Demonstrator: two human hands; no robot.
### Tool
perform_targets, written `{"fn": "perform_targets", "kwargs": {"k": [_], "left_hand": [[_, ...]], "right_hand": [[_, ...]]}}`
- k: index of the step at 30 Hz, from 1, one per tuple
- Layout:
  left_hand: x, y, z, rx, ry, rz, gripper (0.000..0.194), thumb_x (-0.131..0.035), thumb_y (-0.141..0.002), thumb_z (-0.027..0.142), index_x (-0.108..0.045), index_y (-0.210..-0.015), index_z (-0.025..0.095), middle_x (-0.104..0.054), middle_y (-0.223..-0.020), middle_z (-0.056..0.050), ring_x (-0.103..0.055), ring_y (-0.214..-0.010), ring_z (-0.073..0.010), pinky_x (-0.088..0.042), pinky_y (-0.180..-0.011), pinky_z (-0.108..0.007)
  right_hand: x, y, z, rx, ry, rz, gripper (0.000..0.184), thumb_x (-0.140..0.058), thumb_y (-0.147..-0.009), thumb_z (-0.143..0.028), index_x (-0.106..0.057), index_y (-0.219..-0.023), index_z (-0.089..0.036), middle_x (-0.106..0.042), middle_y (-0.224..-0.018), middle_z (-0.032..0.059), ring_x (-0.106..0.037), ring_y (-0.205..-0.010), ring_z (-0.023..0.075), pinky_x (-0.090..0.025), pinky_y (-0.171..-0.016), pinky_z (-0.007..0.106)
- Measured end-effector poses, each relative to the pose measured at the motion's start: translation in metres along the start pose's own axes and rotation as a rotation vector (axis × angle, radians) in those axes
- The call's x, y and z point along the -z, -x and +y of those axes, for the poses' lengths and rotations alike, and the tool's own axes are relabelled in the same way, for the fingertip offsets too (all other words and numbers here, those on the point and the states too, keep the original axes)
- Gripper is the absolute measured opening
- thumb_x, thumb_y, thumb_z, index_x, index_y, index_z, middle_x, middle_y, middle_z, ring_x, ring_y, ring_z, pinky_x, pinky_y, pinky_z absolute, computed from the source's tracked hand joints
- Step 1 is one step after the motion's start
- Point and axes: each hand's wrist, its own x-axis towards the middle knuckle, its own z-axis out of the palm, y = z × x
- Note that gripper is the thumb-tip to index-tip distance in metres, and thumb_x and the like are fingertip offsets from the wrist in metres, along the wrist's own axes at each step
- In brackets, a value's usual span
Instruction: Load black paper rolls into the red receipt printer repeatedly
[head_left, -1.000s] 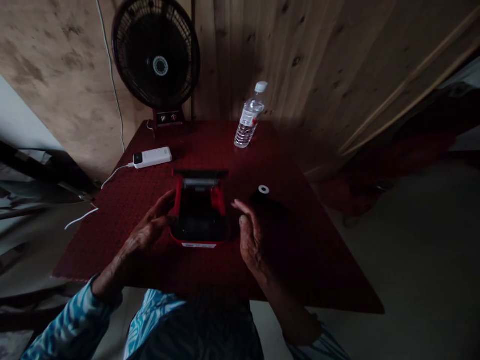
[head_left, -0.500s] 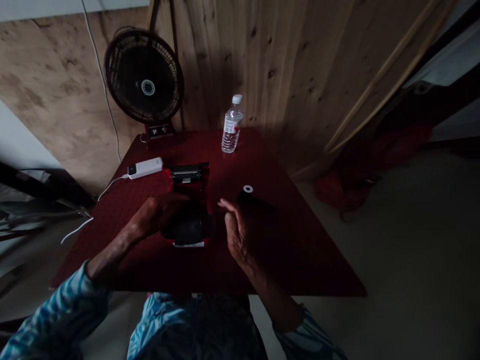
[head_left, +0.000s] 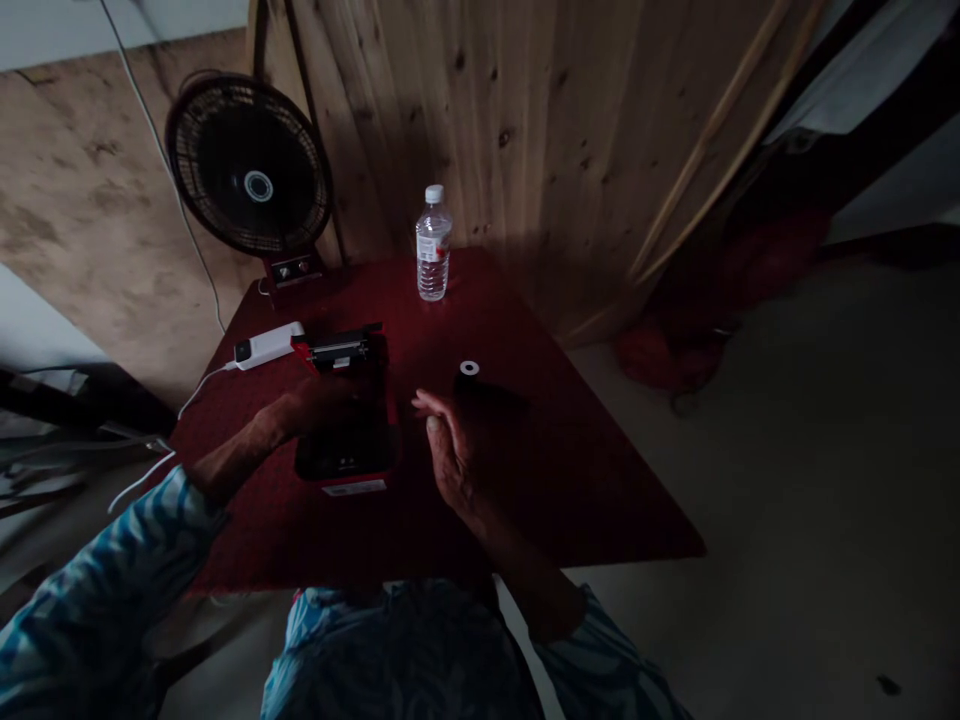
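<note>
A red and black box-shaped device that looks like a small label printer (head_left: 352, 455) sits on the table with its lid raised at the back. Over its inside reaches my left hand (head_left: 311, 405), fingers stretched out to the right; the fingertips are dim against the dark interior, and whether they touch it I cannot tell. Just right of the printer hovers my right hand (head_left: 448, 445), open and holding nothing, its fingers extended and thumb apart. Beyond that hand stands a small roll (head_left: 469, 369) with a white end and a dark hole; its side is lost in shadow.
A white power bank (head_left: 268, 345) with a cable lies left of the printer. Toward the back stand a fan (head_left: 251, 170) and a clear plastic bottle (head_left: 433, 250). The dark red table (head_left: 570, 490) meets a wooden wall behind; its right edge slants toward the floor.
My left hand has moved from the printer's left side to over its inside. My right hand stays beside the printer. The view has swung right, shifting everything leftward.
</note>
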Motion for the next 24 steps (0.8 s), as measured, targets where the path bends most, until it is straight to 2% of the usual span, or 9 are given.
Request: {"fn": "perform_targets", "kwargs": {"k": [4,7,10,11,14,17,19,21,24], "left_hand": [[0.001,0.019,0.013,0.017,0.002,0.154,0.042,-0.054,-0.089,0.012,-0.065,-0.128,0.022,-0.069,-0.13,-0.011,-0.065,-0.119,-0.0295,-0.053,-0.099,-0.044],[0.006,0.049,0.011,-0.07,0.105,0.404,0.041,-0.052,-0.093,0.019,-0.064,-0.132,0.025,-0.067,-0.13,-0.01,-0.066,-0.118,-0.0277,-0.055,-0.097,-0.042],[0.005,0.085,-0.015,-0.048,0.309,0.625,0.041,-0.06,-0.093,0.031,-0.064,-0.133,0.024,-0.071,-0.121,-0.009,-0.07,-0.105,-0.0259,-0.058,-0.09,-0.038],[0.001,0.095,-0.027,-0.013,0.401,0.655,0.044,-0.063,-0.092,0.036,-0.063,-0.134,0.024,-0.073,-0.117,-0.009,-0.072,-0.099,-0.0261,-0.059,-0.088,-0.039],[-0.022,0.112,-0.065,0.172,0.723,0.863,0.052,-0.07,-0.085,0.045,-0.063,-0.129,0.019,-0.074,-0.115,-0.012,-0.072,-0.101,-0.03,-0.06,-0.089,-0.044],[-0.052,0.108,-0.094,0.326,0.76,0.831,0.049,-0.073,-0.076,0.052,-0.066,-0.113,0.02,-0.074,-0.11,-0.01,-0.072,-0.1,-0.0285,-0.059,-0.088,-0.041],[-0.069,0.101,-0.104,0.403,0.75,0.805,0.046,-0.071,-0.071,0.055,-0.066,-0.101,0.02,-0.075,-0.097,-0.008,-0.072,-0.09,-0.0272,-0.06,-0.08,-0.039],[-0.08,0.097,-0.107,0.457,0.75,0.797,0.044,-0.07,-0.069,0.056,-0.065,-0.094,0.02,-0.074,-0.087,-0.006,-0.072,-0.082,-0.0268,-0.06,-0.073,-0.038],[-0.085,0.101,-0.104,0.492,0.737,0.779,0.046,-0.069,-0.07,0.056,-0.066,-0.098,0.019,-0.075,-0.092,-0.008,-0.072,-0.087,-0.0296,-0.06,-0.073,-0.038]], "right_hand": [[-0.001,0.001,0.001,-0.006,0.029,0.007,0.034,-0.038,-0.105,-0.038,-0.061,-0.128,-0.026,-0.072,-0.123,0.0062,-0.067,-0.118,0.0197,-0.052,-0.106,0.039],[0.001,0.001,0.002,-0.02,0.082,0.025,0.035,-0.037,-0.105,-0.038,-0.061,-0.127,-0.025,-0.072,-0.124,0.0066,-0.067,-0.118,0.0205,-0.053,-0.106,0.04],[0.006,0.001,0.001,-0.065,0.124,0.018,0.036,-0.038,-0.105,-0.039,-0.061,-0.129,-0.025,-0.072,-0.126,0.0073,-0.067,-0.12,0.0214,-0.053,-0.106,0.041],[0.007,0.001,0.002,-0.075,0.135,0.017,0.036,-0.038,-0.105,-0.039,-0.06,-0.13,-0.025,-0.072,-0.127,0.0074,-0.067,-0.12,0.0216,-0.053,-0.106,0.042],[0.01,0.001,0.006,-0.06,0.157,-0.007,0.037,-0.038,-0.105,-0.039,-0.06,-0.131,-0.026,-0.072,-0.125,0.0071,-0.066,-0.12,0.0222,-0.051,-0.108,0.044],[0.007,0.003,0.014,-0.057,0.164,-0.01,0.036,-0.039,-0.105,-0.039,-0.061,-0.13,-0.027,-0.073,-0.122,0.0065,-0.067,-0.117,0.0224,-0.051,-0.107,0.045],[0.004,0.005,0.017,-0.072,0.156,0.014,0.035,-0.039,-0.105,-0.04,-0.061,-0.128,-0.027,-0.073,-0.12,0.0067,-0.068,-0.114,0.022,-0.053,-0.104,0.045],[0.002,0.004,0.017,-0.068,0.128,0.035,0.035,-0.039,-0.104,-0.041,-0.061,-0.128,-0.026,-0.074,-0.118,0.0072,-0.071,-0.107,0.021,-0.057,-0.097,0.043],[0.013,-0.009,0.013,-0.029,0.104,0.09,0.035,-0.04,-0.103,-0.041,-0.06,-0.127,-0.025,-0.074,-0.114,0.0086,-0.073,-0.098,0.0195,-0.06,-0.089,0.04]]}}
